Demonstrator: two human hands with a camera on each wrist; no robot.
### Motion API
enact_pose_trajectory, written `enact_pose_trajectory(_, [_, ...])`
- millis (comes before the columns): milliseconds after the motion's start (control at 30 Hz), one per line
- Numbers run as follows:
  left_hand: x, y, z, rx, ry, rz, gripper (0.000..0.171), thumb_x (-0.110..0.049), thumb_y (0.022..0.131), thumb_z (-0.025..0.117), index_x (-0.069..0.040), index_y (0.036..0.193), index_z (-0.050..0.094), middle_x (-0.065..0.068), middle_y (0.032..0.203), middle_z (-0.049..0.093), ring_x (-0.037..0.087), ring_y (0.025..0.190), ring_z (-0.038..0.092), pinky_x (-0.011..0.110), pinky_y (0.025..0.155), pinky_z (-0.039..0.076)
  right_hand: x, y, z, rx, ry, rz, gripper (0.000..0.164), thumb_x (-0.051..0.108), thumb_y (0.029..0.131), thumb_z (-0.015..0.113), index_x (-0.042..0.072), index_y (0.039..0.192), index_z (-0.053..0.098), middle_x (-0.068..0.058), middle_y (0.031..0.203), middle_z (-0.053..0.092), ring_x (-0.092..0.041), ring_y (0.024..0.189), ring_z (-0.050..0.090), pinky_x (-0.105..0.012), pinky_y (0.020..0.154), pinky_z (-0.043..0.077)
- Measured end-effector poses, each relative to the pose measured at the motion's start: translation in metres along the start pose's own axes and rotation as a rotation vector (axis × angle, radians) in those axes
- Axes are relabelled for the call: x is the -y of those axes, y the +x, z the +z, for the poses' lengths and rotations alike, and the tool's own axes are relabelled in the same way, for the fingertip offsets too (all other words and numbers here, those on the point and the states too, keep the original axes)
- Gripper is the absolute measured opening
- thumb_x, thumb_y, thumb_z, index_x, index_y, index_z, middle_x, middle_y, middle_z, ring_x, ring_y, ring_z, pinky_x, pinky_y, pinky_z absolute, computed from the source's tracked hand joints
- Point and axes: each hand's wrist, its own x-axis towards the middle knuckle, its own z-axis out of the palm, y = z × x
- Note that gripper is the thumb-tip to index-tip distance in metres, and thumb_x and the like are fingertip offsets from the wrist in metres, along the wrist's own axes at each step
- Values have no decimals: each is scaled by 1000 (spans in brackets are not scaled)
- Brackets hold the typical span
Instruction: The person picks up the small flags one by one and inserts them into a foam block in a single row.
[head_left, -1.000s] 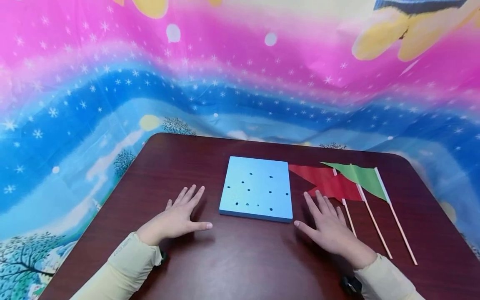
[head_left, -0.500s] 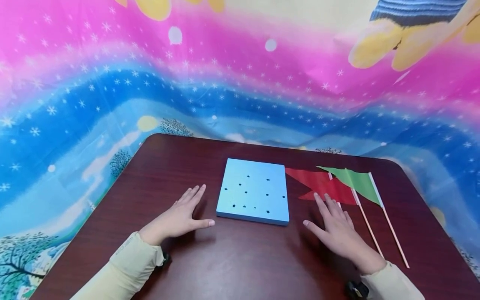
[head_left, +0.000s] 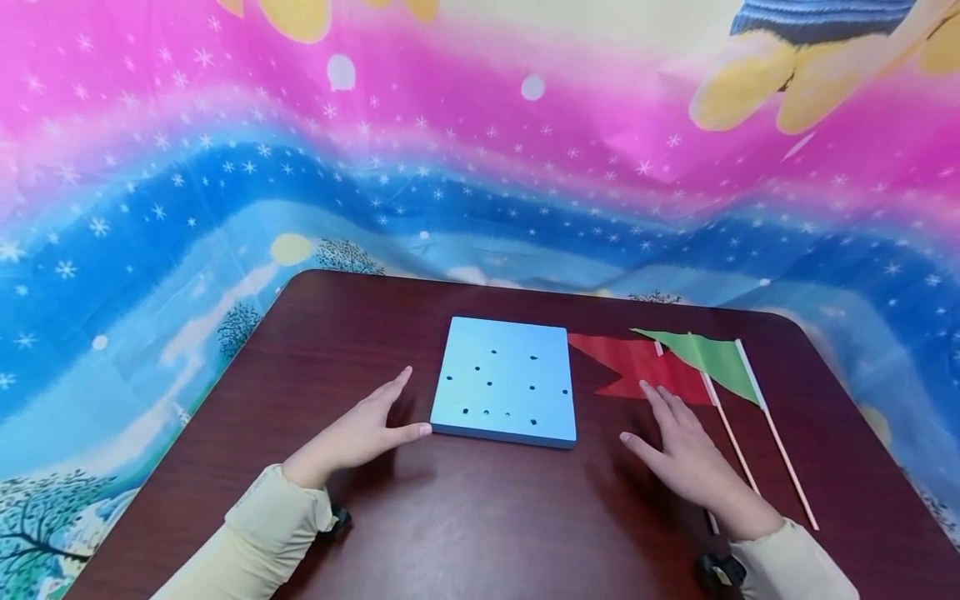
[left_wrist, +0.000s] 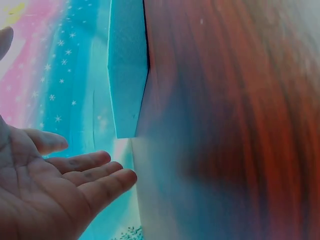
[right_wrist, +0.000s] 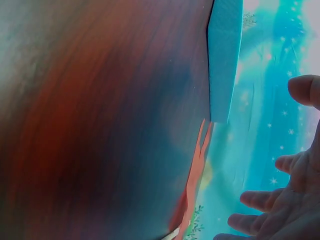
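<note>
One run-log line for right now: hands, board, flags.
left hand: empty, beside blue board; right hand: empty, near red flags; blue board: flat on table, no flags inserted; green flag: overlapping red flags

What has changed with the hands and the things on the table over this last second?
The right hand moved rightward, away from the blue board; the left hand edged closer to it, fingers less spread. Nothing was taken hold of or let go. The board, red flags and green flag stayed lying on the table.
</note>
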Motion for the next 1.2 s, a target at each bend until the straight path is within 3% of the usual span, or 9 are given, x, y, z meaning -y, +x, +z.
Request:
enact_pose_trajectory(67, [0, 2, 2, 0, -7, 0, 102, -55, 96, 67, -2, 165, 15, 20, 168, 21, 42, 152, 22, 62, 117, 25, -3, -1, -1, 3, 5, 5, 91, 41, 96, 70, -4, 160, 24, -37, 157, 26, -59, 140, 25, -78, 101, 31])
enact_pose_trajectory(300, [-2, 13, 5, -8, -119, 4, 97, -48, 98, 68, -1, 165, 17, 27, 158, 39, 47, 132, 52, 57, 110, 39, -14, -1, -5, -2, 21, 22, 90, 35, 98, 69, -7, 161, 20, -38, 156, 28, -59, 138, 29, -76, 102, 32])
enact_pose_trajectory(633, [-4, 20, 16, 9, -161, -4, 93, -41, 98, 71, 5, 162, 22, 28, 153, 45, 42, 131, 55, 55, 109, 41, -31, -6, -11, -35, -18, 54, 84, 25, 96, 71, -13, 156, 26, -41, 146, 39, -58, 131, 38, -72, 101, 37])
enact_pose_trajectory(800, [-5, 21, 19, 21, -172, 9, 89, -35, 98, 71, 7, 161, 23, 28, 151, 46, 41, 130, 55, 54, 108, 42, -43, -7, -26, -29, -61, 96, 75, 20, 97, 71, -15, 151, 33, -39, 127, 56, -53, 116, 54, -68, 91, 46])
enact_pose_trajectory(933, [-5, 21, 20, 23, -184, 3, 90, -33, 98, 72, 8, 161, 23, 28, 151, 46, 41, 130, 56, 54, 108, 42, -51, -8, -31, -13, -64, 122, 63, 17, 95, 71, -16, 141, 45, -30, 108, 66, -46, 99, 65, -63, 85, 52])
enact_pose_trajectory(1200, [-10, 27, 23, 22, -139, 22, 92, -35, 95, 75, 9, 159, 25, 27, 150, 47, 38, 122, 61, 52, 104, 46, -68, -9, -28, 10, -134, 148, 37, 17, 93, 69, -16, 110, 65, -19, 90, 72, -40, 85, 68, -59, 80, 52])
